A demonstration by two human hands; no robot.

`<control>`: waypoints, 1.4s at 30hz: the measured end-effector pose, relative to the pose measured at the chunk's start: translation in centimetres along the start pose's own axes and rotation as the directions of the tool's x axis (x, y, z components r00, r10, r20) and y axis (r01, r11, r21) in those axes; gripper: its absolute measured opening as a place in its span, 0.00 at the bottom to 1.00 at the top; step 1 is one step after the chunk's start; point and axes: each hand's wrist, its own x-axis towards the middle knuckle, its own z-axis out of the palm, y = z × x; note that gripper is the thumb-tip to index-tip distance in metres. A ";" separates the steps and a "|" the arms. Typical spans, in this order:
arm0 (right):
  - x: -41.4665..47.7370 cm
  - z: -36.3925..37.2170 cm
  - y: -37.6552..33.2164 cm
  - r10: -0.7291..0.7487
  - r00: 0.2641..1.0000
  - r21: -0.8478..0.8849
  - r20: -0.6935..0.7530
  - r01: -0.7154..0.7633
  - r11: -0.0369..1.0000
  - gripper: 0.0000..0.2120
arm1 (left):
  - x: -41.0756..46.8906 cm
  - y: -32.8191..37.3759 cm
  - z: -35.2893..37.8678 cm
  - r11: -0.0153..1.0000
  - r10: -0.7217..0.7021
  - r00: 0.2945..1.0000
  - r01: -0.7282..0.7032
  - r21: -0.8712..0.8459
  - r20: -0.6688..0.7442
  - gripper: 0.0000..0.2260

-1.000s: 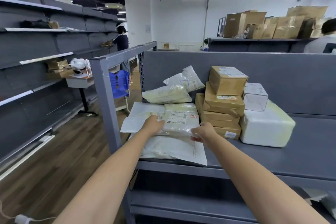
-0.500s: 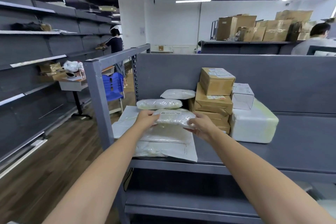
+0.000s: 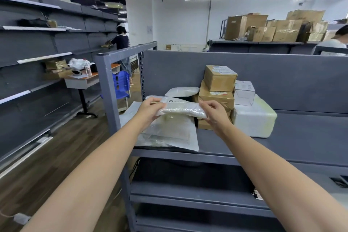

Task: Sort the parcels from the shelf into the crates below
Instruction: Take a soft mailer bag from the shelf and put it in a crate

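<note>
Both hands hold a flat white plastic mailer parcel (image 3: 181, 107) lifted just above the grey shelf (image 3: 282, 145). My left hand (image 3: 149, 110) grips its left end and my right hand (image 3: 214, 113) grips its right end. Under it lies a large flat clear-bagged parcel (image 3: 169, 133). Behind are another white bag (image 3: 181, 91), a stack of brown cardboard boxes (image 3: 218, 88), a small clear box (image 3: 243, 93) and a big white wrapped parcel (image 3: 253, 118). No crate shows clearly.
The shelf's grey upright post (image 3: 108, 90) stands just left of my left arm. Lower shelves (image 3: 188, 192) lie beneath. A desk (image 3: 82, 81) and blue chair (image 3: 121, 84) stand in the aisle to the left, where a person (image 3: 121, 43) works at wall racks.
The mailer was lying on the pile one second ago; both hands have gripped it and lifted it off the pile, tilting it edge-on. The view has dropped slightly.
</note>
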 end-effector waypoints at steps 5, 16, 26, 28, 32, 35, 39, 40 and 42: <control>-3.0 -1.9 -0.2 -0.046 0.999 0.017 0.000 0.046 0.999 0.03 | -3.7 0.3 0.2 0.980 -0.098 0.990 0.113 -0.163 0.101 0.06; -12.0 -9.0 1.0 0.186 0.954 -0.091 0.233 -0.169 0.981 0.20 | -13.8 -1.9 4.5 0.998 -0.020 0.999 0.018 0.054 0.046 0.21; -18.8 -12.7 6.5 0.234 0.955 -0.223 0.181 -0.191 0.956 0.13 | -22.4 -8.7 6.0 0.982 -0.068 0.996 0.057 0.181 0.055 0.22; -19.8 -12.8 9.0 0.275 0.942 -0.274 0.191 -0.218 0.937 0.11 | -22.9 -11.5 6.0 0.973 -0.094 0.995 0.086 0.215 0.023 0.17; -21.6 -13.1 16.3 0.378 0.900 -0.264 0.217 -0.318 0.911 0.09 | -22.5 -19.1 5.9 0.961 -0.180 0.983 0.181 0.210 -0.023 0.07; -22.2 -13.8 23.8 0.414 0.891 -0.274 0.186 -0.357 0.893 0.08 | -21.5 -26.5 6.2 0.942 -0.219 0.976 0.216 0.257 -0.016 0.08; -22.6 -14.7 35.3 0.438 0.883 -0.309 0.171 -0.374 0.874 0.07 | -20.5 -38.3 6.6 0.918 -0.260 0.966 0.247 0.311 0.001 0.10; -22.9 -14.7 38.3 0.442 0.879 -0.314 0.176 -0.376 0.872 0.05 | -20.3 -41.5 6.6 0.913 -0.273 0.962 0.259 0.316 0.001 0.10; -23.3 -14.7 44.2 0.439 0.881 -0.340 0.178 -0.364 0.867 0.01 | -20.0 -47.7 6.8 0.901 -0.285 0.959 0.271 0.338 -0.009 0.09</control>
